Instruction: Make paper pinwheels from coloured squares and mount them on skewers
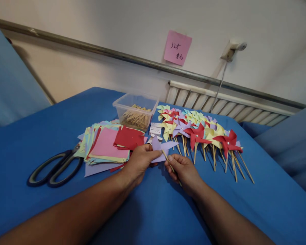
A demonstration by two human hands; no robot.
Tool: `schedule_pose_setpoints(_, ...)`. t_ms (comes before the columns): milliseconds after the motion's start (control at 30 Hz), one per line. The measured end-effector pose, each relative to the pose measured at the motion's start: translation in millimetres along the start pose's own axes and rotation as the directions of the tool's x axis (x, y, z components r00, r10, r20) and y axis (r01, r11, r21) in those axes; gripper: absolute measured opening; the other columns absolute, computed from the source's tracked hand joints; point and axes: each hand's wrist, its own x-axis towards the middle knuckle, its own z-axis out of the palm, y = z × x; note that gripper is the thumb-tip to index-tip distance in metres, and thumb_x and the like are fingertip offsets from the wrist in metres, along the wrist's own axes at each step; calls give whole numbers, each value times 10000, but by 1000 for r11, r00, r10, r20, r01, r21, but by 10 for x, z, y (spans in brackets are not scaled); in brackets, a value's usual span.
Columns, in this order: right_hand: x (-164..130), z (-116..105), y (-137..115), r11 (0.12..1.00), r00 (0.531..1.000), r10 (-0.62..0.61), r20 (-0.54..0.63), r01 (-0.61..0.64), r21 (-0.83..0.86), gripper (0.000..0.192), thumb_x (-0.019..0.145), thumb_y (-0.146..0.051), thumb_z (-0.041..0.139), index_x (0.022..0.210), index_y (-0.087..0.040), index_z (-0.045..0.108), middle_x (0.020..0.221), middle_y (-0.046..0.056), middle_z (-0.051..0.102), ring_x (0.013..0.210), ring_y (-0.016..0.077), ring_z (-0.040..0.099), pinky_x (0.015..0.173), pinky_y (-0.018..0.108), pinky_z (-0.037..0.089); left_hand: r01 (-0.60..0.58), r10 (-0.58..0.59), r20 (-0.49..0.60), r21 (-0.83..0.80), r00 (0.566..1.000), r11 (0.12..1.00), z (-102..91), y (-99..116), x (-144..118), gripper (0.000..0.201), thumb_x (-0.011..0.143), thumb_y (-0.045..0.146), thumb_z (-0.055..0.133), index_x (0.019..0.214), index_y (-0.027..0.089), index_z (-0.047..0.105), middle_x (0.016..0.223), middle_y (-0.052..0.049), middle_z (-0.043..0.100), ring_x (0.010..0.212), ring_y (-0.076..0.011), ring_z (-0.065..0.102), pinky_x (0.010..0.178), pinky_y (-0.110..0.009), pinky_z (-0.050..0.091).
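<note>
My left hand [142, 157] pinches a lavender paper pinwheel [156, 145] by its lower left side, above the blue cloth. Between the fingers of my right hand [181, 168] is a thin wooden stick [171, 166], slanting down to the right. Its upper end lies against the middle of the pinwheel; whether the two are fastened cannot be seen. Left of my left hand sits a stack of coloured paper squares [107, 143], with red squares [129, 137] on its right side. Just behind the pinwheel lie small white boxes [155, 129].
Large scissors [58, 166] rest at the left, their blades under the paper. A clear plastic box [136, 110] of sticks stands at the back. Many pinwheels on sticks [197, 135] lie in rows at the right. A metal rail [132, 61] and a radiator [219, 102] run along the wall.
</note>
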Motion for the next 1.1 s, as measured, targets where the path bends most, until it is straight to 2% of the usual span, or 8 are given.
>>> schedule_pose_setpoints(300,5,3,-11,1000,1000,16,-13,-16,-11,401,717,-550,665,702,-158,579,498,-73,492,314,33,324,301,173,215,49,-46,35,-99,998,994,9,-5,-5,238,576,252,758,755,121,672,635,-24,675,549,-135,570,545,-251,395)
schedule_pose_setpoints(667,0,7,-17,999,1000,23,-8,-23,-25,405,723,-552,658,710,-158,570,505,-77,483,312,29,320,294,162,205,71,-58,85,-156,995,985,12,-1,-11,241,595,225,745,798,121,666,677,-36,692,581,-138,587,576,-252,419)
schedule_pose_setpoints(933,-13,1,-23,1000,1000,19,-3,-19,-24,402,724,-553,657,709,-162,566,507,-76,488,321,31,328,298,165,205,54,-45,83,-108,996,993,3,-10,16,234,593,266,754,756,130,655,638,-21,662,546,-127,561,539,-248,394)
schedule_pose_setpoints(1100,-5,-7,-1,1000,1000,10,1,-10,-24,384,739,-535,655,716,-162,572,509,-75,492,325,32,333,306,165,216,33,-31,29,-75,999,997,13,-4,8,203,591,251,737,713,142,616,599,-3,631,526,-120,539,522,-243,384)
